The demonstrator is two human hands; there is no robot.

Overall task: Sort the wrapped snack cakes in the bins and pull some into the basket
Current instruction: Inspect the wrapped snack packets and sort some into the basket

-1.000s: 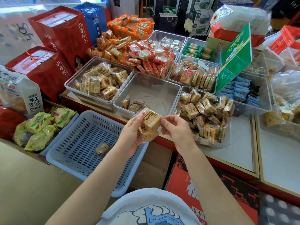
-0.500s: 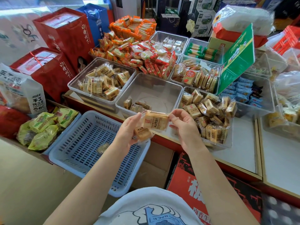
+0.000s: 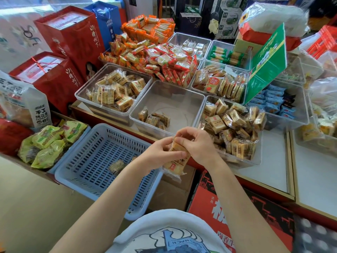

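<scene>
1. Head view, far left: a white bag [image 3: 21, 105] with bold black Chinese print; I can read "手工" on it, the smaller lines are too blurred.
2. Behind it stand two red boxes [image 3: 54, 77], each with a column of white brush characters ending in "下"; a blue bag [image 3: 107, 21] rises behind them, its writing too small to read.
3. Green packs [image 3: 45, 143] lie piled just beside the basket's left edge.
4. My blue basket [image 3: 94, 161] sits low in front of the counter; one wrapped cake [image 3: 116, 166] lies on its floor.
5. Past the basket's far rim, the left bin [image 3: 80, 92] is heaped with wrapped cakes bearing dark label strips I cannot read.
6. The middle bin [image 3: 175, 95] holds only a few cakes [image 3: 155, 118] in its near left corner.
7. My left hand [image 3: 160, 154] curls round a small stack of cakes [image 3: 176, 161] over the basket's right rim; the front wrapper carries a red seal and dark characters, too blurred to make out.
8. My right hand [image 3: 198, 145] touches the stack's top, thumb and fingertips pinching the uppermost wrapper.
9. The right bin [image 3: 259, 161] is full of the same tan cakes.
10. Behind it a green sign [image 3: 266, 61] leans tilted, its print unreadable.
11. Below the counter, a red carton [image 3: 209, 207] shows large white characters, partly hidden by my right arm.
</scene>
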